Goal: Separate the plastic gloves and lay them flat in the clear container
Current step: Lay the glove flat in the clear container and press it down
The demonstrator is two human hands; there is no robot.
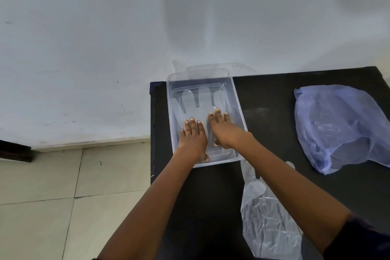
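A clear plastic container sits at the left end of a black table. A see-through plastic glove lies flat on its floor, fingers pointing away from me. My left hand and my right hand press palm-down on the glove's near part, fingers spread, gripping nothing. Beside the container's near right corner, a pile of clear plastic gloves rests on the table, partly under my right forearm.
A crumpled blue-purple plastic bag lies at the right of the table. A clear lid leans behind the container against the grey wall. The table's left edge drops to a tiled floor.
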